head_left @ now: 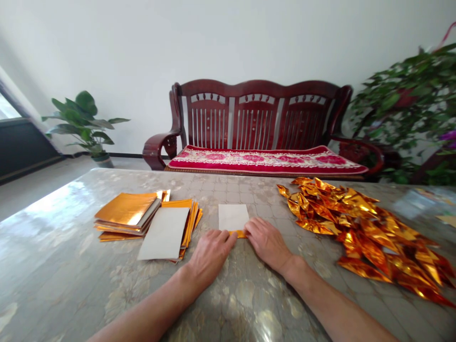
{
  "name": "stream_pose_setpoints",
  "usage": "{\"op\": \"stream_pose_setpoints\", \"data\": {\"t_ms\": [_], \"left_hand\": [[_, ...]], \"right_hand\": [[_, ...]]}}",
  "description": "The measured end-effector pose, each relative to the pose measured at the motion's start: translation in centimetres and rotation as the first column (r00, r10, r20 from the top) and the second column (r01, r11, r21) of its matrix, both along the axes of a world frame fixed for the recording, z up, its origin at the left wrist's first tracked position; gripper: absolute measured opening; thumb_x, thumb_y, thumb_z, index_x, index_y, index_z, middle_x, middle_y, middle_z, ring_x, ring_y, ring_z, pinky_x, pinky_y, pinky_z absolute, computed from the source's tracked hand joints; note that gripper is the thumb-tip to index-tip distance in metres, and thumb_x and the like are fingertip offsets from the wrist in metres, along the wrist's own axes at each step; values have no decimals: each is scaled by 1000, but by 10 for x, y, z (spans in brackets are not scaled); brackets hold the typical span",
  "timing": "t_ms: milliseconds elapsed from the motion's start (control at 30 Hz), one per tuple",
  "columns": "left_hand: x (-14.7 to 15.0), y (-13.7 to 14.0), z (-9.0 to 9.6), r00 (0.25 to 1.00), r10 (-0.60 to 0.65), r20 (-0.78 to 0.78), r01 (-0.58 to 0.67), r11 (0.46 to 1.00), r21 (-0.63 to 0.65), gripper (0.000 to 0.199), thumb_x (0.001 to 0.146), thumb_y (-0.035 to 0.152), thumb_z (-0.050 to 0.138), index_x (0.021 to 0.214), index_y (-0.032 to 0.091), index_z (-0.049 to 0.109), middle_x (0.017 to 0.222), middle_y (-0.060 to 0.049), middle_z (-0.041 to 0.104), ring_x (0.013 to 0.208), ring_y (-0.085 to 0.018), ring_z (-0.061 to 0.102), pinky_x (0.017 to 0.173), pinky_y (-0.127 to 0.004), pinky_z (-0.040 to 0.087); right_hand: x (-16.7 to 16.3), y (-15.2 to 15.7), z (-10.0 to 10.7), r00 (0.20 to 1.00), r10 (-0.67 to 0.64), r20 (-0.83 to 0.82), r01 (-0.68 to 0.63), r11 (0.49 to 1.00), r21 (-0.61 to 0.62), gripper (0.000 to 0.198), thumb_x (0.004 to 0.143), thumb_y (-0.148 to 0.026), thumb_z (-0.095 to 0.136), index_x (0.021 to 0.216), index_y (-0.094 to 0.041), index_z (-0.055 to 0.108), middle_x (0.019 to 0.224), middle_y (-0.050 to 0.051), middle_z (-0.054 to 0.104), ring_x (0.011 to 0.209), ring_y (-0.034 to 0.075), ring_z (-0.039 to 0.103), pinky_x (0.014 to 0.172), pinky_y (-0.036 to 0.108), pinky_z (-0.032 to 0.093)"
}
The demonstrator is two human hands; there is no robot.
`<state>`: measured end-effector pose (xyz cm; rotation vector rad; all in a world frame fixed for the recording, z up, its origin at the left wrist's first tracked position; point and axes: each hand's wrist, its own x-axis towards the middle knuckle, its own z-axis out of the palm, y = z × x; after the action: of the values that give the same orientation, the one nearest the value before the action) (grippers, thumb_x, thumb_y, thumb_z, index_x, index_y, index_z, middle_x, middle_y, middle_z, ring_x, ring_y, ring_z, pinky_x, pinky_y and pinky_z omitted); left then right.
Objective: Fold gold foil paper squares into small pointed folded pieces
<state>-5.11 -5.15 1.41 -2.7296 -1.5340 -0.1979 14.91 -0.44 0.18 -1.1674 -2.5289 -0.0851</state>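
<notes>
A sheet of gold foil paper [233,216] lies on the table, white side up, its near edge folded over into a narrow gold strip. At the left end of that fold, my left hand [213,249] has its fingers closed on the strip. My right hand [266,241] grips the right end, fingers bent and pressed together. To the left are a stack of gold foil sheets [124,209] and a fanned pile with a white sheet [166,232] on top. Folded gold foil pieces [356,223] make a heap on the right.
The table [249,299] has a shiny patterned cover. Clear plastic [415,202] lies at its far right. Behind stands a dark red wooden bench [254,88] with a red floral cushion [267,160]. Potted plants [83,118] flank the bench.
</notes>
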Motion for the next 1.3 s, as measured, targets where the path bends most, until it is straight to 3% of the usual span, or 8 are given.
{"op": "stream_pose_setpoints", "data": {"t_ms": [233,400,633,1067,1300], "left_hand": [[9,-8,-4,997,24,-68,-21,999,43,33,94,13,51,126,22,51,103,-7,62,95,-24,60,82,-37,47],[10,-8,-7,997,31,-73,-28,999,45,30,94,13,50,122,21,53,102,-7,61,97,-24,59,83,-37,48],[10,-10,-7,992,41,-117,-31,996,85,31,93,12,51,123,18,53,106,-9,62,99,-26,59,82,-39,48],[4,-13,-7,973,101,-209,-78,990,114,20,92,10,49,108,16,59,100,-9,62,89,-25,57,77,-38,43],[3,-14,-4,958,138,-251,-105,985,140,18,91,8,50,104,12,62,94,-10,61,86,-25,57,75,-38,43]], "right_hand": [[3,-3,3,994,67,85,-69,997,26,19,98,-13,45,91,-19,63,90,4,61,85,19,51,77,30,35],[7,-9,10,986,95,138,-95,995,-7,25,98,-18,45,107,-24,68,91,5,62,87,19,52,78,31,33],[3,-18,18,972,97,213,-105,994,26,30,99,-22,46,123,-29,63,95,5,64,88,20,53,79,33,32],[-7,-27,24,945,0,327,-3,1000,10,18,95,-15,53,102,-22,68,98,7,67,87,23,58,78,36,34],[-9,-31,24,931,-89,355,96,995,-3,19,93,-11,53,100,-18,70,99,8,68,92,24,59,80,37,33]]}}
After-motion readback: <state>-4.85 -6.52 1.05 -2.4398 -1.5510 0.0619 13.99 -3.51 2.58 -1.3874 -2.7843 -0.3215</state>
